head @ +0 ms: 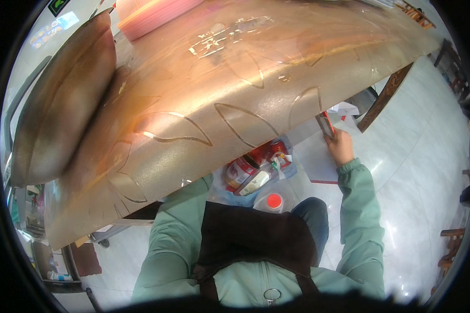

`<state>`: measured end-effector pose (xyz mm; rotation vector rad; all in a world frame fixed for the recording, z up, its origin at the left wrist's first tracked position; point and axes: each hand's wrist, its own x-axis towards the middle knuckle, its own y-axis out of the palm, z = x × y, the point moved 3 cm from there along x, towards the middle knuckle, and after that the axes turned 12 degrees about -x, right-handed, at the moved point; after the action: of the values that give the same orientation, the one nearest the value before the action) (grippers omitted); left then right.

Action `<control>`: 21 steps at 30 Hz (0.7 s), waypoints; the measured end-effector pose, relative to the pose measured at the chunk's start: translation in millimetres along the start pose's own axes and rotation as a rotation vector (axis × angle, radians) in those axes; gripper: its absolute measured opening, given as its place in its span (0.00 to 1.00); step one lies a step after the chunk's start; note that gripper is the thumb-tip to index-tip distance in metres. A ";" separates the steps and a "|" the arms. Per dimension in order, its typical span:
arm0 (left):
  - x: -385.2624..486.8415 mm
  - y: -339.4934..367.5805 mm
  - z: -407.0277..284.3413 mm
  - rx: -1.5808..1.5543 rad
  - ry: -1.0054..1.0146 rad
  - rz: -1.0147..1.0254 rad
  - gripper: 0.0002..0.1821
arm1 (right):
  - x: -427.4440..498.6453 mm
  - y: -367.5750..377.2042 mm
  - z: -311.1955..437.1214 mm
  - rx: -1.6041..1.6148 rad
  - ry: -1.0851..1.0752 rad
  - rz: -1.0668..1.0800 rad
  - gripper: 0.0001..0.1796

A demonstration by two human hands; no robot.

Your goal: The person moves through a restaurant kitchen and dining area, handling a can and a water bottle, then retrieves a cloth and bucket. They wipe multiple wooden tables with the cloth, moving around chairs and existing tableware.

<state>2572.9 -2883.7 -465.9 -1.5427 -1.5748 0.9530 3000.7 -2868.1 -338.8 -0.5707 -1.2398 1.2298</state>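
My right hand (340, 145) is closed around a flat grey object with a red edge (326, 124), just beyond the table's near edge. What this object is I cannot make out, since its far end goes under the tabletop. My left hand is out of view; the left sleeve (188, 199) runs beneath the table (250, 117). Between my arms, partly under the table, a blue container (241, 201) holds red cans (280, 150), a jar with a red label (239, 170) and other packaging. Nearer my lap stands a clear plastic jug with a red cap (274, 201).
A clear cover with leaf outlines lies over the table. A large metal vessel (66, 105) leans at its left end, near a pink plastic basket (152, 15). A brown table leg (385, 98) stands at right, above pale floor tiles (407, 164). Wooden stools (452, 250) line the right rim.
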 end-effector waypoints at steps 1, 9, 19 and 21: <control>12.4 -10.0 2.6 -0.563 -0.030 -0.103 0.05 | -0.9 0.6 -0.9 0.042 0.002 -0.011 0.12; -81.4 57.5 -140.3 -0.629 0.106 0.328 0.24 | 0.8 -9.3 20.7 0.040 -0.007 -0.048 0.10; -56.7 87.3 -182.8 -0.081 -0.049 0.294 0.35 | 9.3 -8.8 29.5 0.100 0.021 -0.064 0.10; -48.8 108.8 -149.7 -0.058 -0.066 0.325 0.27 | 8.4 -8.3 31.3 0.088 0.013 -0.079 0.10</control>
<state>2757.0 -2928.6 -492.5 -1.8635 -1.4314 1.1519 2974.1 -2871.5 -318.8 -0.4612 -1.1806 1.2064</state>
